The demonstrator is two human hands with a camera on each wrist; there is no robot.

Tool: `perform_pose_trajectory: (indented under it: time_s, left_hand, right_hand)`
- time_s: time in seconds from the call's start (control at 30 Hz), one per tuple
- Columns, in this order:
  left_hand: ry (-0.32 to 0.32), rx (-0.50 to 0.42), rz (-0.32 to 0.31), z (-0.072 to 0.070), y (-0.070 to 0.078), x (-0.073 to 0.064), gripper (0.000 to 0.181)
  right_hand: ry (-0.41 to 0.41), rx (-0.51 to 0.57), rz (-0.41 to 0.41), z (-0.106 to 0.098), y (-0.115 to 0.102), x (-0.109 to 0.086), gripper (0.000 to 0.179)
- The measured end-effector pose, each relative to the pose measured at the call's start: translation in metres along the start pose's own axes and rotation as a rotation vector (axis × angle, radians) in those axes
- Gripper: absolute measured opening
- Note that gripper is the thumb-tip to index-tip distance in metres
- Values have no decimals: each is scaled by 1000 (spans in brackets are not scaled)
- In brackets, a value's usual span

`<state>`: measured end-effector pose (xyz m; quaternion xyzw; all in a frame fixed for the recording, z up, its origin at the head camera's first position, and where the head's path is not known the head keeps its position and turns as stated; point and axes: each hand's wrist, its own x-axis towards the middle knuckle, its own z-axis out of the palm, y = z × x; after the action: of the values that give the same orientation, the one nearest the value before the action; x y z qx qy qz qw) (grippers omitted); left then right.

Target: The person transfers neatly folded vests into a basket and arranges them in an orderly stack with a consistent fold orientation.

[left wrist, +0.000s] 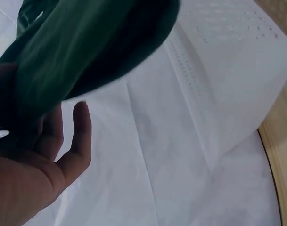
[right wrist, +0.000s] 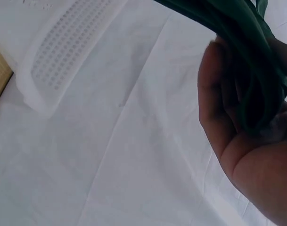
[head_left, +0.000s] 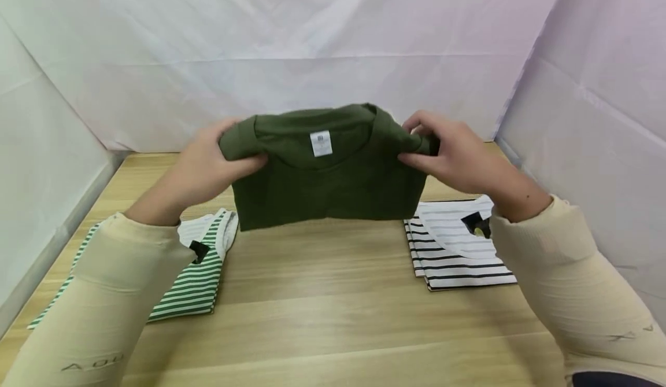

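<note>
A folded dark green T-shirt (head_left: 333, 184) hangs above the table between my two hands, its neckline and white label toward me. My left hand (head_left: 205, 158) grips it at the left shoulder, thumb on the near side and fingers behind. At the other shoulder, my right hand (head_left: 452, 150) pinches the bunched cloth between thumb and fingers. The left wrist view has the green cloth (left wrist: 86, 52) draped above loosely bent fingers. In the right wrist view, the right hand (right wrist: 247, 127) curls around a looped fold of the shirt.
A green-striped shirt (head_left: 192, 286) lies folded at the left, partly under my left forearm. On the right is a folded black-and-white striped shirt (head_left: 458, 265). A white perforated basket (left wrist: 242, 70) shows in both wrist views. White cloth walls (head_left: 312, 34) surround the wooden table (head_left: 322, 300).
</note>
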<state>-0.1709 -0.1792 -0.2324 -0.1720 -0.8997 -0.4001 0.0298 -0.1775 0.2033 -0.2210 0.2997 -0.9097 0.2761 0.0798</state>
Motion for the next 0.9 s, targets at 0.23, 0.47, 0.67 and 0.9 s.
perform_pose_trajectory:
  time_s: [0.23,0.47,0.67,0.9]
  left_hand:
    - [99,-117,-51,-3,6,29,44]
    - [125,-171,-45,15,-5,61,44]
    - [44,-174,-105,31,-29,81,48]
    - [-78,-102,-198,46,-51,85,56]
  right_hand:
    - [114,-2,79,-10,0,32,27]
    - [189,39,149,-2,21,61,25]
    - [86,36,170,25,46,77,25]
    - [-128,-14,254,50,56,88,29]
